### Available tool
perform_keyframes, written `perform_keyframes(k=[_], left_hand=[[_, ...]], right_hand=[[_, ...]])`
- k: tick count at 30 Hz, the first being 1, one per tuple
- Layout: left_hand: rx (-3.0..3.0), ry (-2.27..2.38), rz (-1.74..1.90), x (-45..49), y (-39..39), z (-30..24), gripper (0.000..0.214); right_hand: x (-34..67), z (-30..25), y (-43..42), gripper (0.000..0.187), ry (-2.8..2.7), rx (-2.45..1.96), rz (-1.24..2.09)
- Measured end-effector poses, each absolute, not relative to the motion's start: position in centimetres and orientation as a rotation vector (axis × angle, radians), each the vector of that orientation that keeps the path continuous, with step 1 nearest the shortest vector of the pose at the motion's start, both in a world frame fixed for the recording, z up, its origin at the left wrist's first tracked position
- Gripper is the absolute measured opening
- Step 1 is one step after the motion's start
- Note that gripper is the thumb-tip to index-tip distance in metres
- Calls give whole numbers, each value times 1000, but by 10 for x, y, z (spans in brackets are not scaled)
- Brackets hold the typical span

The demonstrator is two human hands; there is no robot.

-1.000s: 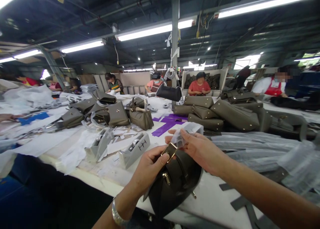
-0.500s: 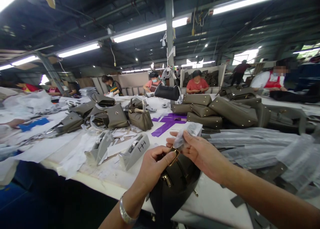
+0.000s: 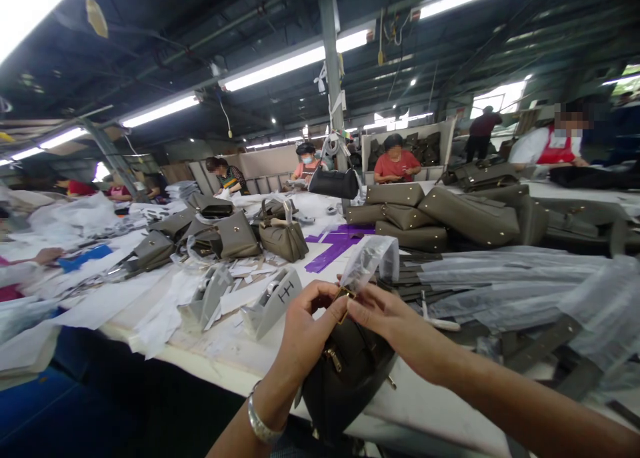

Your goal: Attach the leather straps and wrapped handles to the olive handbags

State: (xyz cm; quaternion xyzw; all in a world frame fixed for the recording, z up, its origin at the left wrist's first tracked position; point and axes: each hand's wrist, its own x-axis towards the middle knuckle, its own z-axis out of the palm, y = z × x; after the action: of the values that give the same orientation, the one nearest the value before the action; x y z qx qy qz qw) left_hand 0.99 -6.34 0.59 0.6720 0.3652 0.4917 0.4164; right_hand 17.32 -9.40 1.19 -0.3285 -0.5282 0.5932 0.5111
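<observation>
A squared gold buckle [image 3: 350, 297] on a smooth dark bag [image 3: 345, 385] at the worktop [image 3: 425, 411] edge is pinched by left hand [image 3: 307, 331] and right hand [image 3: 393, 321]; crinkled translucent plastic [image 3: 367, 261] is draped beyond, wedge-shaped dispensers [image 3: 273, 305] placed leftward.

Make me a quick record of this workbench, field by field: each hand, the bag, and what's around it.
Left hand: pinching a gold buckle
Right hand: fingertips at the buckle, exact grip unclear
Clear plastic: standing up above the buckle
Dark bag: below both hands, zipper pull showing
Left of bag: two grey tape dispensers
Beyond: purple strips
Beyond, right: piled olive bags
</observation>
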Motion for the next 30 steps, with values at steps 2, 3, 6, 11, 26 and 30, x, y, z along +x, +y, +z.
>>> perform_keyframes(k=[2, 3, 6, 11, 26, 30], left_hand=[[1711, 954, 1289, 11, -64, 6, 17], [1741, 985, 1310, 12, -65, 6, 15], [1868, 1064, 1338, 10, -69, 10, 13], [2104, 1101, 1269, -1, -74, 25, 24], [3174, 762, 652, -6, -77, 90, 34], [3344, 762, 360, 0, -76, 105, 33]], right_hand=[[166, 5, -98, 43, -1312, -709, 1439], [163, 1, -99, 43, -1318, -683, 1419], [156, -8, -99, 37, -1300, -707, 1276], [147, -17, -104, 35, -1203, -734, 1168], [137, -27, -119, 30, -1177, -817, 957], [138, -25, -122, 28, -1251, -836, 875]])
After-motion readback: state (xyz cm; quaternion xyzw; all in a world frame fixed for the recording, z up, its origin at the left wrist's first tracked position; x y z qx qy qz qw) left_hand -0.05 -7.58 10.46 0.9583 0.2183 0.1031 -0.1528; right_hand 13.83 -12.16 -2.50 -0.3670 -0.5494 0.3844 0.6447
